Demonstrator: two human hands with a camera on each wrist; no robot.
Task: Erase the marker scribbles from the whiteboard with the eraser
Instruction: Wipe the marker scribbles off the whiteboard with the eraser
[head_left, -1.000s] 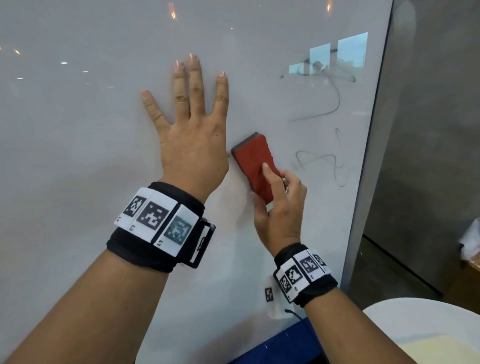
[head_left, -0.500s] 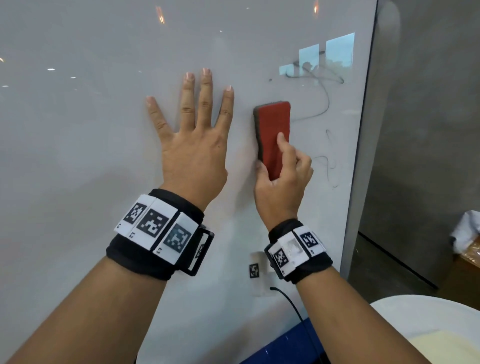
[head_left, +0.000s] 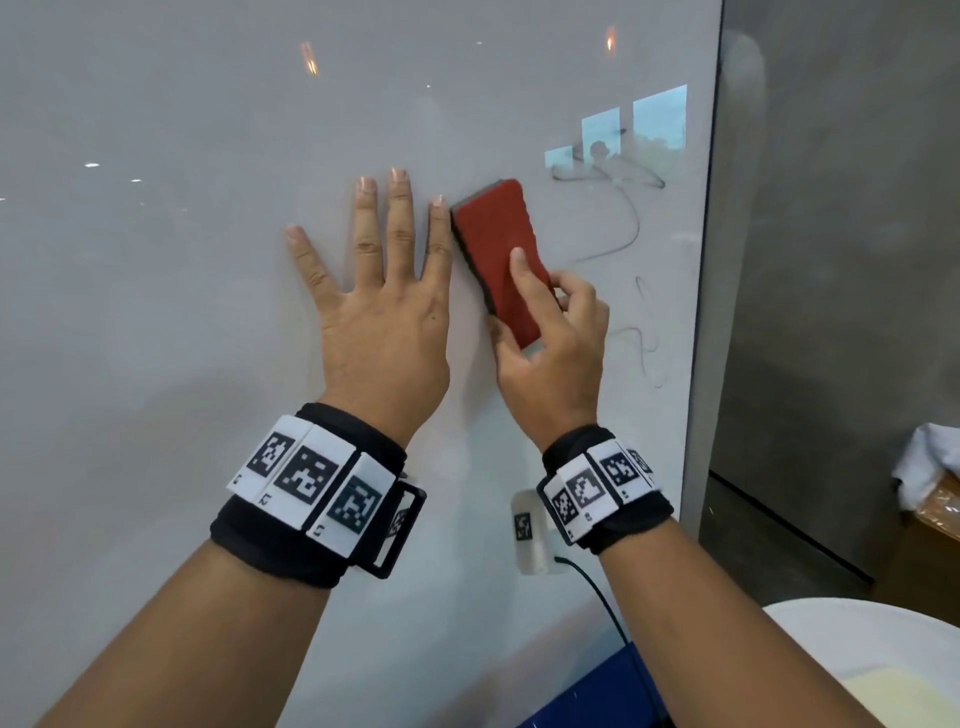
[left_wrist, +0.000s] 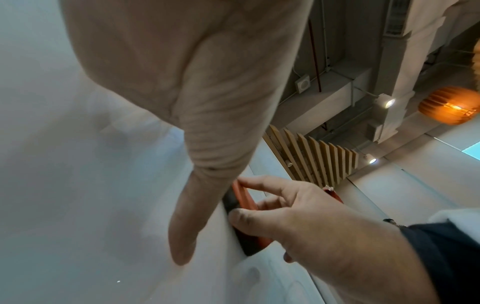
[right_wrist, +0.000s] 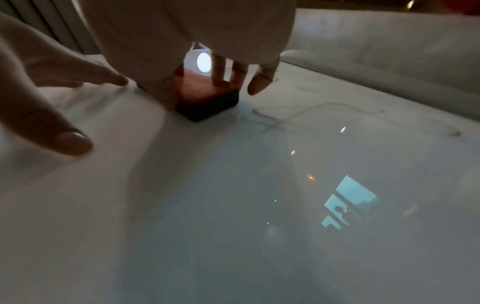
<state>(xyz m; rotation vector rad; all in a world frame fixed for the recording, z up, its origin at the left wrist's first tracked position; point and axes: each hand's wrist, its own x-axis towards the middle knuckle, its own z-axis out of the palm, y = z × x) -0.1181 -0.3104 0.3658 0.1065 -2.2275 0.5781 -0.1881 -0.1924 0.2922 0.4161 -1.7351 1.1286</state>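
**Eraser on board, scribbles up and to its right**

Eraser (head_left: 501, 260) sits flat on the whiteboard (head_left: 156, 312), red back out, dark felt against the surface. Long axis runs near vertical, top leaning left. Right hand (head_left: 553, 353) pinches its lower end: thumb on the left edge, fingers curled over the right, index finger laid along the back. Left hand (head_left: 384, 312) is spread flat on the board just left of the eraser, fingers straight, index fingertip almost touching the eraser's top corner.

Scribbles (head_left: 623, 218) lie right of the eraser: a dark loop near the top, a curve trailing down, fainter squiggles lower near the board's right edge. So the right hand is nearer to them, and my read is the next stroke goes right and slightly up; the left hand only braces.

Board is glossy, with window and lamp reflections over the upper scribble. Past the right edge: a grey wall (head_left: 831, 260). Lower right: a white round desk (head_left: 883, 639) and a blue thing I can't identify.
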